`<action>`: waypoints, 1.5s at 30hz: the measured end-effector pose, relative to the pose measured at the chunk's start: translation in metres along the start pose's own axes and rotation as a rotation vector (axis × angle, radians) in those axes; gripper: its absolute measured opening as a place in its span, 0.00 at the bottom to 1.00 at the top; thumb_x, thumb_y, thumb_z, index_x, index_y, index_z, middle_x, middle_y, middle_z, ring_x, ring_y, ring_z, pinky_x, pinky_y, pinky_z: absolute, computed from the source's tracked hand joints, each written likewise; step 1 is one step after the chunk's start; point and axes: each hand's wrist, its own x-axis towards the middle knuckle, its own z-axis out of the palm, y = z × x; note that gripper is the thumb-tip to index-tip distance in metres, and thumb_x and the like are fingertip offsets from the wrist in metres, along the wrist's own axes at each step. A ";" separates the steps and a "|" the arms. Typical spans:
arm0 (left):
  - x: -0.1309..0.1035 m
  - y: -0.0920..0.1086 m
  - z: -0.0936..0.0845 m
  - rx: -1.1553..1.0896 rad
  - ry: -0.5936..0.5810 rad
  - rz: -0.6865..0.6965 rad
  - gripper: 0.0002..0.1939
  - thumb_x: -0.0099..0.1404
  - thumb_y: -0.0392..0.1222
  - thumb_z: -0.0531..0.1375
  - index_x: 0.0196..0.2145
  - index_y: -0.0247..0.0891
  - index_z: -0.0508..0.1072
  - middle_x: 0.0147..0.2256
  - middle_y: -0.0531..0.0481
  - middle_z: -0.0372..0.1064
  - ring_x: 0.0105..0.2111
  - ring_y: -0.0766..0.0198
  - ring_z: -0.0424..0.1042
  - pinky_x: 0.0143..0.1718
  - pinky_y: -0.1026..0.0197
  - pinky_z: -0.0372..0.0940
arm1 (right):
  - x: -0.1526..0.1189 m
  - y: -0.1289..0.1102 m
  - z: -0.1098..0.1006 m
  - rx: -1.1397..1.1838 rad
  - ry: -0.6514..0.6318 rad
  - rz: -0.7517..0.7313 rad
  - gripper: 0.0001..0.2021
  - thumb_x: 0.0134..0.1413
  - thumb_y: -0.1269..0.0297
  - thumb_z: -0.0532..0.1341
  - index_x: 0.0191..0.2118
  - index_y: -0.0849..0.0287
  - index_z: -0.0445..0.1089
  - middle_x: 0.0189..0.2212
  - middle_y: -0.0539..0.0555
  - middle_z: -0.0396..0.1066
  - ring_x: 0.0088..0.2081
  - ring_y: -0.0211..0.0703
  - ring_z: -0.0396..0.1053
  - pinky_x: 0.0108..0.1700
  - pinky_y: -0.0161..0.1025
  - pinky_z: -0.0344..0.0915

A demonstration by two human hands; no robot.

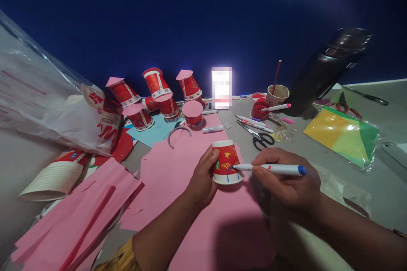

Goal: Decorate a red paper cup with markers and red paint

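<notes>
Dark blue wall [190, 21] behind a grey desk [295, 135], seen from where I stand. Left hand [202, 178]: fingers curved around one side of an upside-down red paper cup [227, 159], open about as wide as its wall needs. Right hand [291, 182]: fingers pinched nearly together on a smooth white pen [275, 169], its tip at the cup's printed front, beside blue strokes. The cup is over pink paper [197, 203], tapering upward to a flat base. It looks light and springy, probably easy to dent midway; the rolled rim or firm base should bear a grip better. Fresh ink might smear under a thumb. Beyond lie black-handled scissors [263, 139], more red cups [122, 92], some topped with pink discs or shallow cones, a glossy dark flask [327, 67] and a crinkled clear bag [47, 89].
</notes>
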 end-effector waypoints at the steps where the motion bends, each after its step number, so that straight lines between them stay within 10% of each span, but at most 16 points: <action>1: 0.000 0.000 0.000 -0.002 0.002 0.000 0.25 0.59 0.56 0.74 0.45 0.35 0.78 0.38 0.46 0.79 0.37 0.57 0.77 0.41 0.57 0.73 | 0.000 0.000 -0.001 -0.002 -0.005 0.007 0.07 0.59 0.74 0.64 0.32 0.55 0.74 0.23 0.48 0.79 0.21 0.39 0.76 0.25 0.33 0.70; 45: 0.000 0.000 0.000 0.020 -0.019 0.001 0.21 0.63 0.55 0.71 0.44 0.36 0.77 0.36 0.46 0.78 0.35 0.56 0.78 0.40 0.55 0.72 | -0.002 -0.002 -0.003 -0.011 -0.039 0.083 0.06 0.59 0.69 0.65 0.31 0.54 0.74 0.23 0.50 0.80 0.21 0.42 0.77 0.25 0.35 0.72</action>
